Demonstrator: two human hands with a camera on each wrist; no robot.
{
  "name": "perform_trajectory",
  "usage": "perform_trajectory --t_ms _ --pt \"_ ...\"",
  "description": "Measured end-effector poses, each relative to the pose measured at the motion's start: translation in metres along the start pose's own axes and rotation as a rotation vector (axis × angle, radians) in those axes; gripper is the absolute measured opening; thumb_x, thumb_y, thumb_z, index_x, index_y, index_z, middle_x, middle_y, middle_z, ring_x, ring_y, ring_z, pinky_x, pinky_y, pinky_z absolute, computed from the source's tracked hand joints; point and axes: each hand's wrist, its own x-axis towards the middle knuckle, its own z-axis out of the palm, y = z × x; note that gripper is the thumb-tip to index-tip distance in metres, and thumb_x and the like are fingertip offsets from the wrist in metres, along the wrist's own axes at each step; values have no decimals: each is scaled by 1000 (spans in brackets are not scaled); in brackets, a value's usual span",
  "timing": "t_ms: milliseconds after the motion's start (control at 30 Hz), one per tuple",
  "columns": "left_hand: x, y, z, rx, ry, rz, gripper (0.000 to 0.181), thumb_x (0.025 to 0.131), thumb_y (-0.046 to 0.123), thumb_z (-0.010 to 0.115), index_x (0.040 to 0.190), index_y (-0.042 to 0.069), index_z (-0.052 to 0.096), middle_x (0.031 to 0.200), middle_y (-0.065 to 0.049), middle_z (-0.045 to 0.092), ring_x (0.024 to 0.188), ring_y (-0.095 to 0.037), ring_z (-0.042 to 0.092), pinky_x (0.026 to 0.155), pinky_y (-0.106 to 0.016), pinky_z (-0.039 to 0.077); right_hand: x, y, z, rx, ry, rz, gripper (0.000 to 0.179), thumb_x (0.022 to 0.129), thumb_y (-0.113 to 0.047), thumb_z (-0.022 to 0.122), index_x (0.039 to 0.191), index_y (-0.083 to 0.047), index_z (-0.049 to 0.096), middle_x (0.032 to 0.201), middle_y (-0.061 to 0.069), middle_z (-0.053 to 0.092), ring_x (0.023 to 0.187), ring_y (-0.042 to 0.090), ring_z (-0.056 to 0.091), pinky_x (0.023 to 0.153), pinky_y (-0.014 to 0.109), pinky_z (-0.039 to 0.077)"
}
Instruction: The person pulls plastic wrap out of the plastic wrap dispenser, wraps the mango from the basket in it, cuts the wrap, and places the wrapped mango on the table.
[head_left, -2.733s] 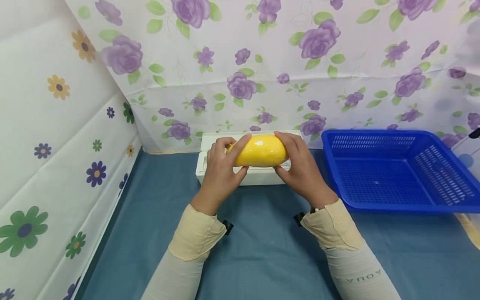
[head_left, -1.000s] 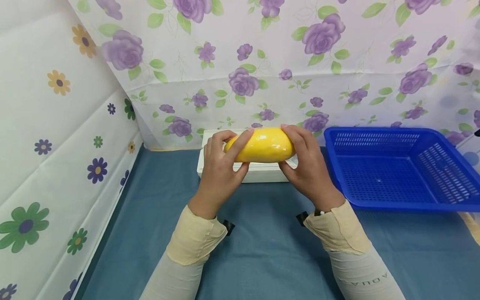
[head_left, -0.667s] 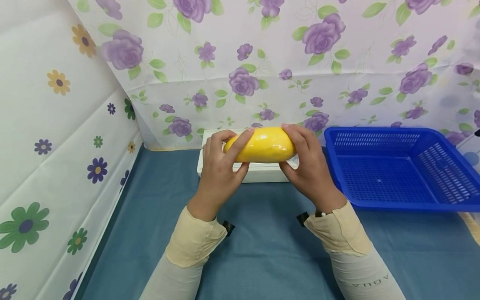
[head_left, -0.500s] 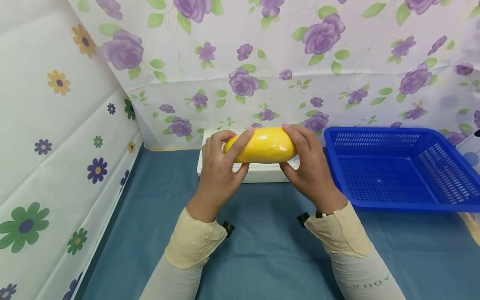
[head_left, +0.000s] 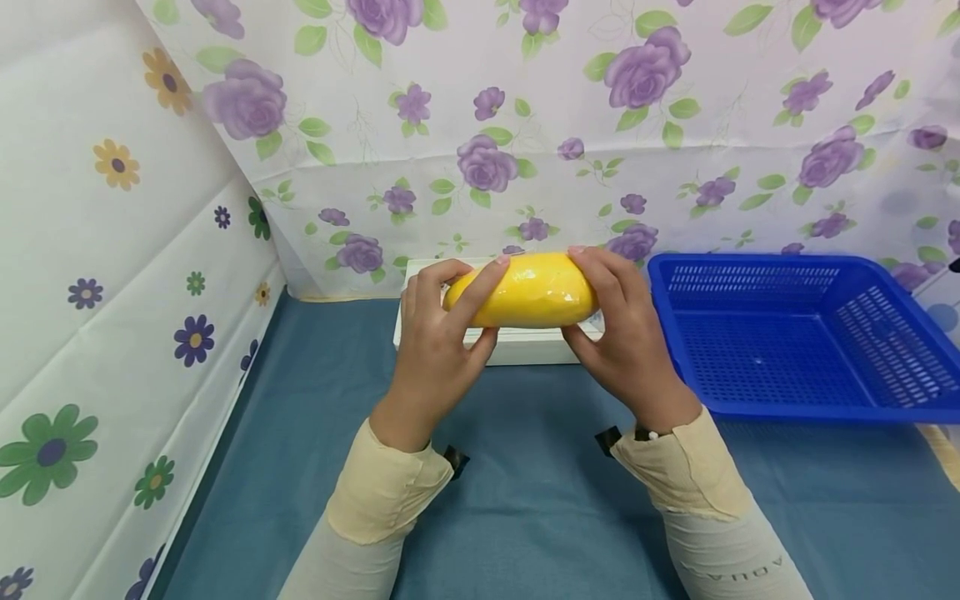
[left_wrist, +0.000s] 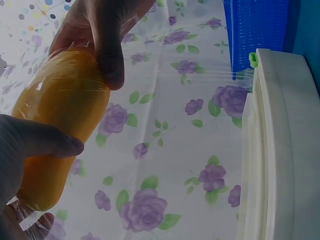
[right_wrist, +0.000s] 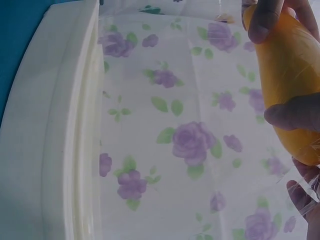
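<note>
A glossy yellow mango (head_left: 528,292), long and rounded, lies sideways between both hands in the head view. My left hand (head_left: 435,350) grips its left end, thumb below and fingers over the top. The right hand (head_left: 622,333) holds the other end the same way. Clear cling film covers the mango (left_wrist: 65,100), creased and shiny in the left wrist view. From there a stretched sheet of film (left_wrist: 200,72) runs to the white cling film dispenser (left_wrist: 290,150). That long dispenser (head_left: 525,354) sits behind and below the mango in the head view, its top partly hidden by the hands.
A blue plastic basket (head_left: 757,412) with perforated walls stands to the right of the dispenser. Blue-green cloth (head_left: 517,500) covers the table. White flowered sheets form a back wall (head_left: 435,100) and a left wall (head_left: 112,250).
Both hands still hold the mango. Since the earliest frame it has come slightly higher and looks larger. The hands have spread a little, the right one shifting slightly rightward.
</note>
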Motion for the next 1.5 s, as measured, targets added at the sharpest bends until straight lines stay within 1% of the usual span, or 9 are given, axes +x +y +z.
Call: perform_trajectory --t_ms 400,800,967,1200,1500 --pt "1 5 -7 -3 24 33 69 83 3 79 144 22 53 127 -19 47 116 -36 46 99 -52 38 2 -6 -7 4 24 -24 79 74 12 82 143 -5 47 140 20 49 128 38 49 114 40 41" --pt "2 12 -12 -14 61 72 66 84 2 76 143 20 53 127 -21 47 115 -36 47 98 -53 38 3 -12 -13 6 41 -26 77 75 11 81 142 -6 48 140 21 48 128 38 50 115 37 41" --pt "2 15 -15 -15 70 79 65 84 2 77 143 19 53 127 -21 47 114 -37 46 97 -53 39 3 -14 -15 10 43 -33 76 76 11 81 143 -6 47 140 22 48 128 38 49 115 36 40" --pt "1 17 -18 -14 75 89 65 84 3 77 143 19 53 127 -21 46 114 -37 46 95 -53 39 3 -16 -16 4 63 -65 77 76 13 80 142 -4 47 139 25 48 127 39 51 115 33 41" --pt "0 19 -21 -19 87 98 62 85 4 77 141 19 55 127 -22 46 116 -37 44 97 -52 38 4 -21 -20 22 57 -55 73 78 11 80 141 -5 47 139 23 47 128 39 51 117 33 39"
